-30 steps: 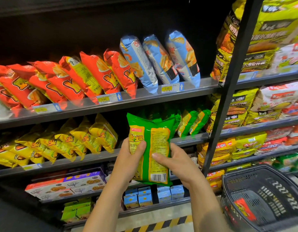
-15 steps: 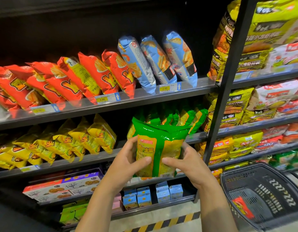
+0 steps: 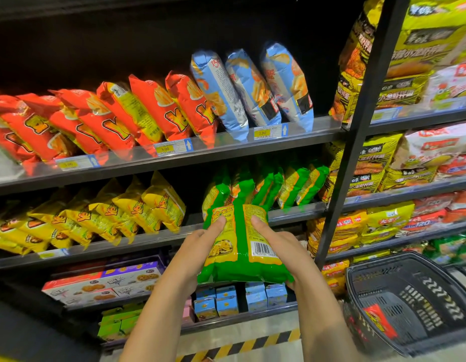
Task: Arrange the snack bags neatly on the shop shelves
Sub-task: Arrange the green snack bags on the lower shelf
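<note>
I hold a green and yellow snack bag (image 3: 242,246) with both hands, tilted so its top leans into the middle shelf (image 3: 158,237). My left hand (image 3: 198,246) grips its left side with the thumb on the front. My right hand (image 3: 276,246) grips the right side, thumb laid on the front as well. The bag's top touches a row of matching green bags (image 3: 268,186) that stand on that shelf. Yellow bags (image 3: 101,215) fill the shelf's left part.
Red bags (image 3: 96,121) and blue bags (image 3: 252,87) lean on the shelf above. A black upright post (image 3: 357,126) divides off noodle packs on the right. A black shopping basket (image 3: 409,301) with one red packet sits lower right. Small boxes line the bottom shelves.
The green bag has tipped from upright in front of the shelf to leaning top-first into the row of green bags. Both hands moved forward and up with it.
</note>
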`<state>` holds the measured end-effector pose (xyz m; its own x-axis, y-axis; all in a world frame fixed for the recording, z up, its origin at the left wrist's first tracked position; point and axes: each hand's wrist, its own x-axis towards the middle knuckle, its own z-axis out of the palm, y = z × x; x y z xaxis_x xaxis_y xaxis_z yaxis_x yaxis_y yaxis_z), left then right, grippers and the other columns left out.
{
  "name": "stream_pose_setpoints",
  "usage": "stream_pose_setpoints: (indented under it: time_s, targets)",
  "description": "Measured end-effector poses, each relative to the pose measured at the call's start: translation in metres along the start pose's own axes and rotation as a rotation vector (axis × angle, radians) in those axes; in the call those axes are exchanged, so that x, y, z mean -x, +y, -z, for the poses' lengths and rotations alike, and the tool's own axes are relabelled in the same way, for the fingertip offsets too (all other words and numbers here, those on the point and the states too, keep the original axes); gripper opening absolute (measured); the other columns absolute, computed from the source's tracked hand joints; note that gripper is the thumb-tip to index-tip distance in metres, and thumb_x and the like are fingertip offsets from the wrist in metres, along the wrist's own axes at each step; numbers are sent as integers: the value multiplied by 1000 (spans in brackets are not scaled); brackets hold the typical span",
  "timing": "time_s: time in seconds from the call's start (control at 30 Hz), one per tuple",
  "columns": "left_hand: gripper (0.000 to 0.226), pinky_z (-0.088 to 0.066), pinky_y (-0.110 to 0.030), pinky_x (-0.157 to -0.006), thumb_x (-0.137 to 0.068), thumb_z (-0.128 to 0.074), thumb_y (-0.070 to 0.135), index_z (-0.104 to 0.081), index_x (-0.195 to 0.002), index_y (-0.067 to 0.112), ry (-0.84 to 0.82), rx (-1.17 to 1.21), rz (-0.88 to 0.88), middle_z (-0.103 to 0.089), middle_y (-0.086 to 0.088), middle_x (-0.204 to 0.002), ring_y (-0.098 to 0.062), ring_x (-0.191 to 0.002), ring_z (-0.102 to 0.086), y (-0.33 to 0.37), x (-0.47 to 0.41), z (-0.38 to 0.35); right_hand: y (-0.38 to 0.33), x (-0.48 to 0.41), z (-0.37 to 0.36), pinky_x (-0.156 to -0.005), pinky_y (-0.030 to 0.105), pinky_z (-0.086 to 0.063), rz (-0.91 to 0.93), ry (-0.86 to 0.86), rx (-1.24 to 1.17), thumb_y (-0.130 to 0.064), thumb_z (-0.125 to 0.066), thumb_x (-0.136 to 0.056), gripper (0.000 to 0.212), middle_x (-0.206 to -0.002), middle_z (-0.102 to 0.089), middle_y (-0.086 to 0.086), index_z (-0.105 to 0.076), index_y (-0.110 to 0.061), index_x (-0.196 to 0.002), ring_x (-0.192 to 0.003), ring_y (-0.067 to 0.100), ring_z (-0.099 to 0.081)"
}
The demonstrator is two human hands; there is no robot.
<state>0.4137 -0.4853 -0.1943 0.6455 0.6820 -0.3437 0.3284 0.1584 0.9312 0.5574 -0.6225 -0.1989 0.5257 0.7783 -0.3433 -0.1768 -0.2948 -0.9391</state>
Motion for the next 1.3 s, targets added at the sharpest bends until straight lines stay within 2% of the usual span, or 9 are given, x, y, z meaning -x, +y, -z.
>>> stream_pose_setpoints:
  time_s: [0.1,0.23,0.33,0.4,0.57,0.73,0.87,1.1,1.3]
  targets:
    - [89,-29,-45,-115,-88,-60,73,-45,-157,18,3,-9,22,-39,1,-166,-24,-155,-34,1,4,-2,6,-6,1,-96,42,-34,-72,26,9,-79,-51,-90,91,-162,-42,7,-46,-16,-155,-136,28,-46]
    - [44,-31,-36,-103,-99,-59,59,-56,-114,18,-11,41,14,-55,13,-125,-12,-123,-53,1,7,-7,3,-1,-4,-113,54,-34,-162,-31,-80,-90,-46,-82,102,-172,-26,0,-30,-31,-164,-154,29,-30]
    - [63,-46,-40,-105,-78,-68,72,-66,-115,21,34,6,-53,-74,8,-117,-12,-112,-67,-3,6,-5,4,1,-9,-100,35,-57,-130,-137,-333,-69,-57,-93,59,-135,-69,-1,-58,-35,-141,-119,9,-70]
    - [86,-54,-49,-105,-62,-75,82,-64,-124,23,89,30,-93,-76,2,-123,-18,-113,-73,-6,6,-5,13,-6,-12,-105,48,-56,-97,-146,-439,-54,-65,-93,53,-122,-77,8,-67,-23,-136,-113,25,-75]
    - [62,-49,-24,-83,-95,-69,52,-49,-148,28,224,-24,-230,-56,13,-141,-1,-114,-59,-5,7,-1,29,-20,-10,-107,58,-53,13,-7,-396,-41,-67,-99,45,-124,-77,9,-64,-16,-136,-115,30,-74]
    - [25,-54,-28,-95,-105,-61,38,-59,-130,44,162,-83,-304,-64,19,-137,0,-120,-62,-2,8,-4,42,-33,-17,-103,57,-56,165,130,-249,-66,-79,-79,61,-119,-78,-3,-63,-30,-126,-111,20,-75]
    - [48,-48,-29,-105,-102,-60,51,-51,-148,39,46,-181,-219,-62,20,-136,4,-122,-59,-2,11,-12,34,-30,-32,-100,47,-59,249,152,-163,-45,-70,-98,36,-117,-76,-9,-59,-29,-129,-106,8,-74]
    - [62,-59,-38,-98,-81,-80,59,-55,-135,41,82,-152,-219,-75,20,-112,2,-102,-72,-5,10,-5,24,-25,-36,-97,45,-61,288,66,-65,-56,-46,-107,36,-127,-73,-11,-62,-42,-137,-113,13,-72]
    - [77,-61,-45,-93,-81,-89,41,-41,-140,32,184,-16,-143,-72,4,-120,-16,-105,-74,-6,8,3,23,-25,-29,-73,23,-61,341,65,-103,-24,-62,-106,26,-117,-77,-2,-69,-27,-130,-98,11,-77]
